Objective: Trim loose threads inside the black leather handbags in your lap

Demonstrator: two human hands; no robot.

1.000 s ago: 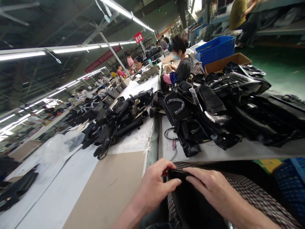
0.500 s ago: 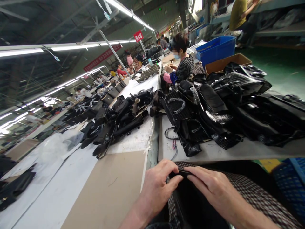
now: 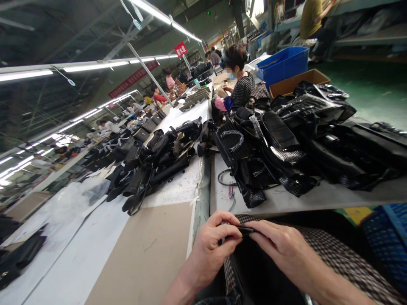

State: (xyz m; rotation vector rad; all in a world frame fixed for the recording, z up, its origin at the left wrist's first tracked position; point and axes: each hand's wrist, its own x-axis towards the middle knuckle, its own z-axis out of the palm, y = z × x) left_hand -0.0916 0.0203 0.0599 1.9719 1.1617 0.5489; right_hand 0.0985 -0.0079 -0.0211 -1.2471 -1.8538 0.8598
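Material (image 3: 259,275), black, sits just off the near edge of the grey table (image 3: 280,200); the left hand (image 3: 213,242) and right hand (image 3: 283,246) pinch its upper rim, just beside each other.

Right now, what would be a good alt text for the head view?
The left hand and right hand hold the edge of a black piece beside checked cloth. Beyond, black bags lie heaped on tables; farther back are a striped-top co-worker and a blue bin.
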